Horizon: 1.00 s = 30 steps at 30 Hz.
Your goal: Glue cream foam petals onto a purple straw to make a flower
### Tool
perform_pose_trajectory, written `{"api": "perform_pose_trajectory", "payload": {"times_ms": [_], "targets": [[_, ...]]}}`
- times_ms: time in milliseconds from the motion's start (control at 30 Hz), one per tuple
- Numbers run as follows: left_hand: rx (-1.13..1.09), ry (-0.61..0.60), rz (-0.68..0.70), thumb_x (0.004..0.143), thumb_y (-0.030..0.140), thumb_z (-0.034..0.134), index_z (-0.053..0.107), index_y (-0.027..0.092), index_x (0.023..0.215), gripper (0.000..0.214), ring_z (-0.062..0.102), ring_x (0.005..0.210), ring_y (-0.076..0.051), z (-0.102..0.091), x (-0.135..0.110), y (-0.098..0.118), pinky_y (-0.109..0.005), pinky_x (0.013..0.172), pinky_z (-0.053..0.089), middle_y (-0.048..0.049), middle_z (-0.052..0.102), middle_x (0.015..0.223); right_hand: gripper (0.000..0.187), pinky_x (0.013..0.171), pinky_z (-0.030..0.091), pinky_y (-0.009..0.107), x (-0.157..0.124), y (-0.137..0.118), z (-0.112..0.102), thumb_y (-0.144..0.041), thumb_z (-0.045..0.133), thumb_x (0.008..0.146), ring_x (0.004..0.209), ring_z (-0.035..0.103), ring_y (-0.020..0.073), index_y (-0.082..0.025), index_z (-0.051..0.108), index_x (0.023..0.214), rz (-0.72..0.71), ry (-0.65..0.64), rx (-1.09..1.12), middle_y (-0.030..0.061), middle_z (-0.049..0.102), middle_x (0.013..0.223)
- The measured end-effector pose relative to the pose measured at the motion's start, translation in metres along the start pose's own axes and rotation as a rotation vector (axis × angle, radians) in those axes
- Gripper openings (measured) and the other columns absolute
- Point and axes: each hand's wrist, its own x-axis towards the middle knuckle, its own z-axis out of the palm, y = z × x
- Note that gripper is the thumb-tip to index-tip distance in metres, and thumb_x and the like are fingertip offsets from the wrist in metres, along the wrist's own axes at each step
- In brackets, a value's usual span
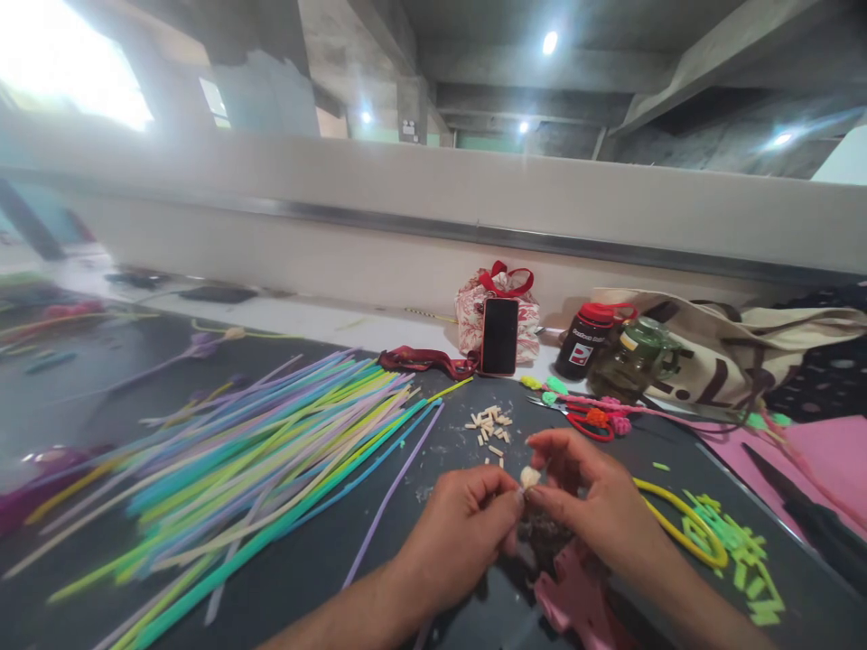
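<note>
My left hand (461,533) and my right hand (596,496) meet over the dark table (304,569), fingers pinched together on a small cream-white lump (529,476) held between the fingertips of both. Just beyond them lies a scatter of several short pale stick pieces (490,426). A yellow foam loop (684,524) lies right of my right hand. A pink foam piece (575,600) sits below my hands.
A wide fan of long pastel foam strips (257,451) covers the left of the table. Behind stand a phone (499,336) leaning on a floral pouch (469,316), two jars (582,341), red scissors (588,420) and a canvas bag (738,352). Green foam bits (738,551) and a black knife (806,510) lie at right.
</note>
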Motion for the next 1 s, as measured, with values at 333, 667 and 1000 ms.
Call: {"api": "perform_pose_trajectory", "payload": {"times_ms": [333,667,1000], "targets": [[0.095,0.017,0.052,0.081,0.038,0.045,0.054,0.016,0.064,0.029,0.033,0.037,-0.004,-0.0013,-0.0039,0.0014,-0.017,0.038,0.024,0.0045,0.048,0.049,0.030,0.056,0.043,0.026,0.0006,0.0000,0.0013,-0.022,0.059,0.068,0.062,0.052,0.0127,-0.022,0.054,0.097,-0.015,0.015,0.002,-0.0004,0.059,0.082],[0.065,0.001,0.105,0.081,0.038,0.046,0.055,0.016,0.061,0.031,0.033,0.040,-0.006,-0.0050,-0.0035,0.0027,-0.017,0.041,0.022,0.0056,0.040,0.043,0.019,0.056,0.045,0.026,-0.0039,0.0045,0.0030,-0.027,0.057,0.073,0.063,0.056,0.0148,-0.022,0.058,0.092,-0.140,0.055,-0.132,-0.0010,0.059,0.074],[0.019,-0.034,0.103,0.082,0.038,0.045,0.056,0.016,0.067,0.028,0.032,0.037,-0.004,-0.0040,-0.0018,-0.0021,-0.018,0.041,0.022,0.0063,0.041,0.045,0.018,0.057,0.044,0.026,-0.0047,0.0056,-0.0001,-0.029,0.055,0.079,0.062,0.056,0.0137,-0.021,0.054,0.095,-0.344,0.038,-0.229,-0.0001,0.059,0.075]]}}
